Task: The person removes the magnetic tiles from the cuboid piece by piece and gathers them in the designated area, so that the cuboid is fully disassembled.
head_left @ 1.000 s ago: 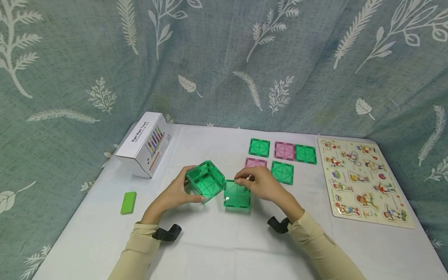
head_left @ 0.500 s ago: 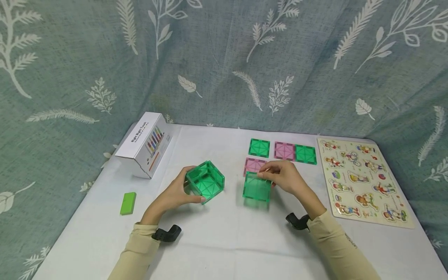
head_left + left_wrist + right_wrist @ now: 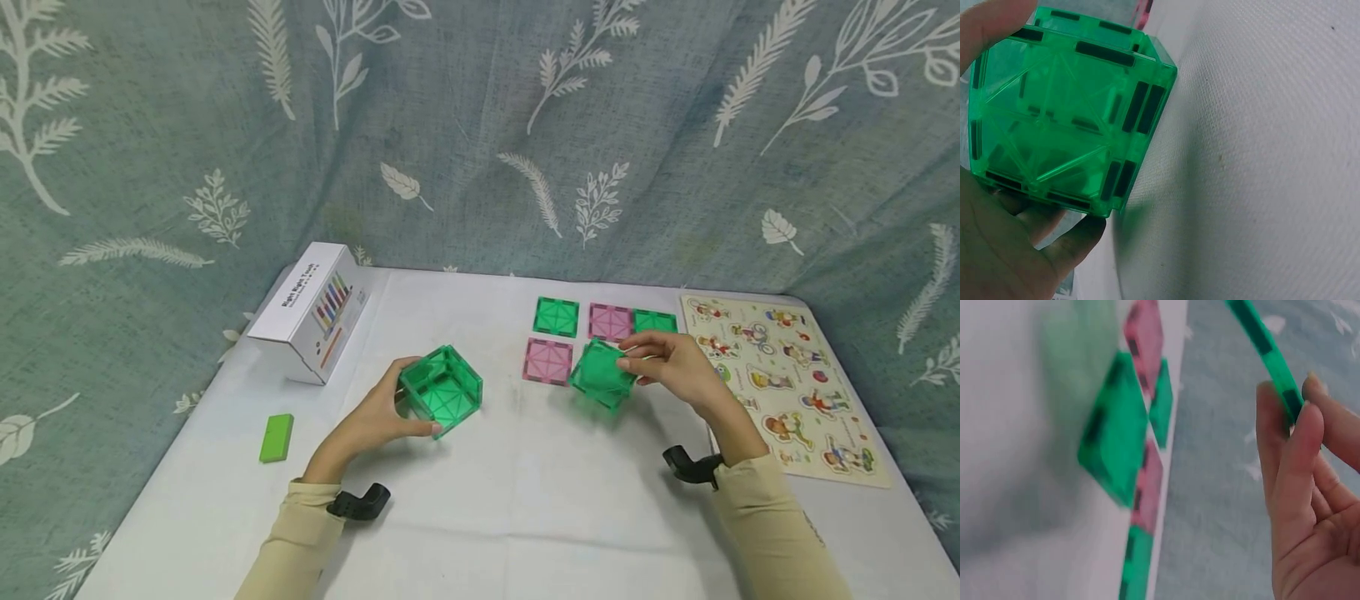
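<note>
The left hand (image 3: 367,417) is clamped round an open green box (image 3: 446,396), thumb on one side and fingers on the other. The box is clear, glossy plastic built from flat square panels; raised ribs cross the panels in triangles, and dark rectangular inserts line the edges. Its open side tilts up toward the head view. The right hand (image 3: 678,371) pinches the edge of a loose green tile (image 3: 1272,356) between thumb and fingers. That tile is thin, square and see-through, and it hangs over a similar lying tile (image 3: 1119,437); the two overlap in the head view.

Two pink tiles (image 3: 548,361) and two more green tiles (image 3: 557,317) lie flat nearby, with the same ribbed squares and dark edges. White cloth, finely woven and lightly creased, covers the counter (image 3: 465,517). Toward the left are a smooth printed carton (image 3: 311,308) and a matte lime block (image 3: 277,437); at the right lies a flat picture board (image 3: 787,392) with rounded corners.

Compared with half a second ago, the right hand and its loose tile have moved rightward, further from the box, and the tile has turned. The nearer pink tile now shows whole, while the right arm covers part of the picture board. The left hand and the box have stayed in place.
</note>
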Demonstrator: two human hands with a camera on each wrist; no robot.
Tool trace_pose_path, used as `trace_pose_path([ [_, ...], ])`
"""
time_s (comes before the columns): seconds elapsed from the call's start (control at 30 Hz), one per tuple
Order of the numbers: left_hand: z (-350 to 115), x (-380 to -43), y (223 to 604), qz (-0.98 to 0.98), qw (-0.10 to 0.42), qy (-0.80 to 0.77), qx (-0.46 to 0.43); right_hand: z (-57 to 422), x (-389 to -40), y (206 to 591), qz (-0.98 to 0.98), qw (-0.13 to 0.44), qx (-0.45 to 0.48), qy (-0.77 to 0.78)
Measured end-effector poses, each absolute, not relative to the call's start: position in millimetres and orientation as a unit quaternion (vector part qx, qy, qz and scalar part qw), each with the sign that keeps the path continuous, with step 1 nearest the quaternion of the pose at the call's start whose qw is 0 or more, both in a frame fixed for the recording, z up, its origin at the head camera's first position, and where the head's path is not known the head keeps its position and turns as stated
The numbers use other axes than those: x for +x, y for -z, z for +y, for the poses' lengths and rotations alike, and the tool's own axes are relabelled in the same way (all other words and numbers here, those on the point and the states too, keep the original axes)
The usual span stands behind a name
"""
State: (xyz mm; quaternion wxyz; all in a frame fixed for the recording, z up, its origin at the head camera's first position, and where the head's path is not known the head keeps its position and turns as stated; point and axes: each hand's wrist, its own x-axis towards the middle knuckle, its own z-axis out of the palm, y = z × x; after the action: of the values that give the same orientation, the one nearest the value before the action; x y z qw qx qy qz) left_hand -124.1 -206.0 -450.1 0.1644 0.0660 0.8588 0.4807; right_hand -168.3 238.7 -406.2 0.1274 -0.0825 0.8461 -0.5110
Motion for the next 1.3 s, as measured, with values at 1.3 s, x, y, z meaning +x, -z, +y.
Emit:
trace_pose_path([
  [1.3,-207,-125,451,0.858,0.164,-0.482,0.065,290,-195,433,0.953,0.070,0.010,0.293],
])
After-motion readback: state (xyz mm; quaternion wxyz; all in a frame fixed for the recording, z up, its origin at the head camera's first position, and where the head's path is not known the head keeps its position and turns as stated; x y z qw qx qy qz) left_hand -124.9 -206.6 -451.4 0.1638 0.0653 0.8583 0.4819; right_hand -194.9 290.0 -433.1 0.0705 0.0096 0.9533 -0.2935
